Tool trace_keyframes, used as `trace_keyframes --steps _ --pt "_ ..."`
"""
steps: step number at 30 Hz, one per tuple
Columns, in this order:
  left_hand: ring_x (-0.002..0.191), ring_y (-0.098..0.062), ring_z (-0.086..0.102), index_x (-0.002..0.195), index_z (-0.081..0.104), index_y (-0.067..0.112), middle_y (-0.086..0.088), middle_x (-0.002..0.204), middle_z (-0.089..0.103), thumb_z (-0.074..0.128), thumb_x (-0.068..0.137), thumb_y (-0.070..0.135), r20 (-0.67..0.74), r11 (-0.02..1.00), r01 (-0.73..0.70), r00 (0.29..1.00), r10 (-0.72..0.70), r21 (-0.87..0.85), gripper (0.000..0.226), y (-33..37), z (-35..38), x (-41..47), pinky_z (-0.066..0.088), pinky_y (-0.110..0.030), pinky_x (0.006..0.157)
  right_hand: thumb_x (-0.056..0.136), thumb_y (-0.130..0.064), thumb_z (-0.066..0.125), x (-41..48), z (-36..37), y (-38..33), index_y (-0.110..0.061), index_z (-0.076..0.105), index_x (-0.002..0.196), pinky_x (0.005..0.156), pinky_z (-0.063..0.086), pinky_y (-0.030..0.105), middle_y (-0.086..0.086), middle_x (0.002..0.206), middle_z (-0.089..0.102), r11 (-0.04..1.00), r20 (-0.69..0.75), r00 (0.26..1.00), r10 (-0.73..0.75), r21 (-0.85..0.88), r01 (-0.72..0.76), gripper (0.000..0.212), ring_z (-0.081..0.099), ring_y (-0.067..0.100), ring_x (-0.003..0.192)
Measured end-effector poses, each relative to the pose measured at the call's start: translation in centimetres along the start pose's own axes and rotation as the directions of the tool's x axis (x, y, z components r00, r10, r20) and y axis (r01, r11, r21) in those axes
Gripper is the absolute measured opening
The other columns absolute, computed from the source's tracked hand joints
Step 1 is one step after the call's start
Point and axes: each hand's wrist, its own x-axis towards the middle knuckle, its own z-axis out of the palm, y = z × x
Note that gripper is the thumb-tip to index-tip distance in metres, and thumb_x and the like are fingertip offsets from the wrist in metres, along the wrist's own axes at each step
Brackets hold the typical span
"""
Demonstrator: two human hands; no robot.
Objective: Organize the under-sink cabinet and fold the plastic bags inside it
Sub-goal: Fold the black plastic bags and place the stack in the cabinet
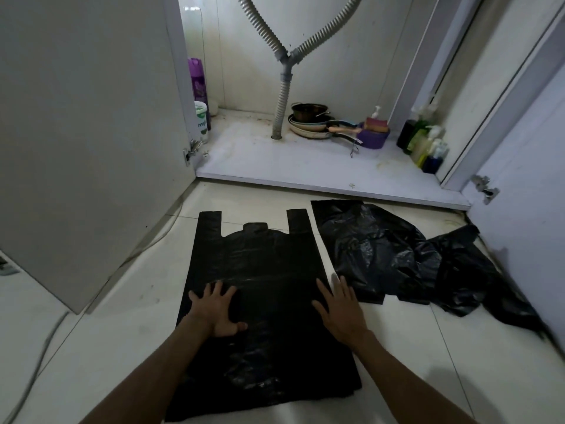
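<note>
- Two hands lay palm-down with fingers spread and straight. The left hand (218,313) had its fingers (214,290) pressed on the flat black bag (263,264), just inside the bag's left edge. The right hand (339,313) sat across the bag's right edge, with at least one fingertip on the tiled floor (122,347).
- That bag lay smoothed on the floor under both palms, its two handles pointing away from the person.
- Just right of the bag, past a thin strip of tile, sat a crumpled pile of black bags (382,249). How many were in it could not be told.
- Beyond the bag's handles, the open cabinet (275,160) held a drain hose (282,108), stacked pans (308,123) and a purple tub (373,139).
- Beyond the bag and far to its right, a cluster of bottles (425,145) was too blurred to read.
- Beyond the bag's left handle, a purple spray can (198,81) and a white tub (201,120) were partly hidden by the left door (85,133).
</note>
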Motion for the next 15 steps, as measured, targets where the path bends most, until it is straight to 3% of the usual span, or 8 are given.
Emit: trace_keyframes --steps 3,5,7,10,13,15 --pt "0.145 -0.037 0.011 0.153 0.011 0.02 -0.015 0.157 0.014 0.058 0.075 0.067 0.076 0.984 0.045 0.995 -0.059 0.171 0.102 3.2 -2.7 1.2 0.007 -0.072 0.109 0.098 -0.054 0.016 0.3 -1.5 2.7 -0.027 0.004 0.156 0.12 0.01 0.046 0.009 0.163 0.004 0.984 -0.065 0.985 0.157 0.095 -0.151 0.065 0.0 0.03 0.15" --pt "0.145 -0.036 0.014 0.15 0.019 0.018 -0.015 0.154 0.021 0.058 0.079 0.061 0.019 0.982 0.018 1.0 -0.023 0.19 0.092 6.0 -3.6 2.0 0.008 -0.07 0.11 0.103 -0.044 0.026 0.1 -1.9 4.6 -0.022 0.001 0.156 0.119 0.013 0.048 0.009 0.163 0.003 0.964 0.058 0.971 0.234 0.116 -0.239 0.063 0.003 0.033 0.15" --pt "0.143 -0.033 0.02 0.147 0.024 0.017 -0.013 0.151 0.027 0.057 0.083 0.055 -0.036 0.99 -0.056 0.997 0.061 0.131 0.082 9.0 -3.8 2.9 0.012 -0.067 0.112 0.104 -0.041 0.03 -0.5 -2.2 5.9 -0.02 0.011 0.156 0.116 0.023 0.046 0.008 0.162 0.012 0.971 0.138 0.964 0.229 0.044 -0.237 0.06 0.015 0.032 0.147" --pt "0.142 -0.031 0.023 0.149 0.023 0.018 -0.013 0.152 0.026 0.056 0.087 0.05 -0.048 0.98 -0.197 0.979 0.197 -0.003 0.077 14.2 -3.6 4.1 0.016 -0.059 0.115 0.102 -0.041 0.035 -1.7 -3.0 6.8 -0.018 0.036 0.146 0.099 0.041 0.041 0.009 0.146 0.04 0.97 0.009 0.971 0.238 -0.044 -0.237 0.05 0.042 0.03 0.129" --pt "0.143 -0.032 0.022 0.15 0.021 0.016 -0.014 0.153 0.024 0.05 0.091 0.046 -0.12 0.955 -0.294 0.95 0.287 -0.041 0.072 18.7 -2.7 4.7 0.018 -0.053 0.116 0.102 -0.041 0.035 -2.9 -3.7 6.8 -0.013 0.032 0.146 0.096 0.043 0.041 0.013 0.141 0.045 0.966 0.016 0.966 0.258 -0.014 -0.258 0.053 0.049 0.033 0.123" --pt "0.144 -0.032 0.019 0.152 0.018 0.016 -0.015 0.156 0.02 0.046 0.094 0.043 -0.14 0.939 -0.334 0.937 0.321 -0.084 0.07 21.3 -1.9 5.0 0.016 -0.052 0.117 0.103 -0.04 0.034 -3.4 -4.2 6.9 -0.007 0.041 0.139 0.091 0.044 0.037 0.016 0.133 0.054 0.97 0.051 0.968 0.244 -0.006 -0.244 0.049 0.056 0.033 0.116"
